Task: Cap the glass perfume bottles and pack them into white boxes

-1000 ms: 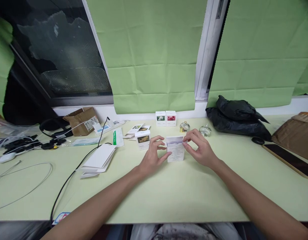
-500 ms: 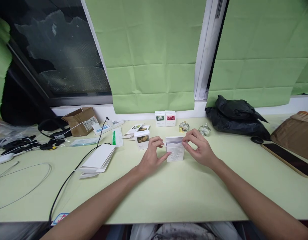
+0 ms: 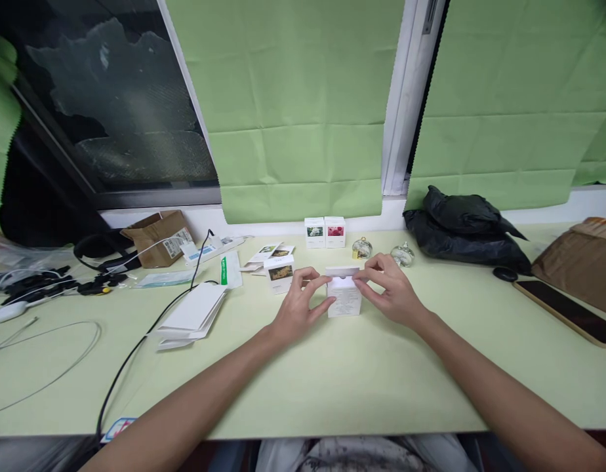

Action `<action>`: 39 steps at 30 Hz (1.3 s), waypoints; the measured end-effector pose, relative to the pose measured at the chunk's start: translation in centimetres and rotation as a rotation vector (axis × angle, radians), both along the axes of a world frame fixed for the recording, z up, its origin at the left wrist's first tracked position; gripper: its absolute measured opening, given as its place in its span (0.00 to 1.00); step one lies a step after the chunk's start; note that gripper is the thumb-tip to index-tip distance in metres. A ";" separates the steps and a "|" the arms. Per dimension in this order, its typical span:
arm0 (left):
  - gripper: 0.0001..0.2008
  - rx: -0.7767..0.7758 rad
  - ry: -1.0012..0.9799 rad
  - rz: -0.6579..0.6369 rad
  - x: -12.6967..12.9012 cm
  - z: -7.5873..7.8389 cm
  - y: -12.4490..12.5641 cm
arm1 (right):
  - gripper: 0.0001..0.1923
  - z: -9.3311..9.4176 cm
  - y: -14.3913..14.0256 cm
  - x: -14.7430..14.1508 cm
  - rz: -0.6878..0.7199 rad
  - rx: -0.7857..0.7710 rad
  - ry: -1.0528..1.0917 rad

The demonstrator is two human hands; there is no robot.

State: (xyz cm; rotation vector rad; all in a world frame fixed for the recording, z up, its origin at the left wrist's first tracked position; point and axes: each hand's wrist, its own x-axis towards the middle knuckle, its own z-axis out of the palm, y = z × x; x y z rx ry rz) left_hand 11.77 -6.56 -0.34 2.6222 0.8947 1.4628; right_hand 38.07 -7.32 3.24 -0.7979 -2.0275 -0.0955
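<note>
Two hands: both in my feed, meeting at one text-printed white carton (image 3: 345,305).
Left hand (image 3: 299,307): thumb at the carton's left front edge, forefinger at its upper left corner; I have it grasped from the side.
Right hand (image 3: 390,292): thumb and forefinger pinched on the upper right corner; flap or wall between them, I cannot tell.
Carton stance: upright on the pale green table (image 3: 357,380), between my hands, top flap raised.
Yellow-flower carton (image 3: 282,275): just beyond the left hand.
Rear pair: white-flower carton (image 3: 315,234) and pink-flower carton (image 3: 335,234), side by side.
Glassware: two small round glass vessels (image 3: 362,248), beyond the right hand.
Folded white sheets (image 3: 195,309): stacked, well left.
</note>
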 end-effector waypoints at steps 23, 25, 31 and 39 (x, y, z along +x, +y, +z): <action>0.20 -0.120 0.001 -0.050 0.3 0.3 -0.5 | 0.07 -0.3 -0.1 -0.3 0.108 -0.229 0.119; 0.19 -0.112 0.000 -0.036 0.3 0.3 -0.5 | 0.04 -0.4 -0.1 -0.4 0.092 -0.223 0.157; 0.15 -0.019 0.026 -0.033 0.3 0.8 -0.4 | 0.07 -1.0 0.2 -0.7 0.117 -0.339 0.422; 0.18 -0.064 0.033 -0.109 0.5 0.9 -0.3 | 0.09 -1.8 0.5 -1.7 0.087 -0.373 0.683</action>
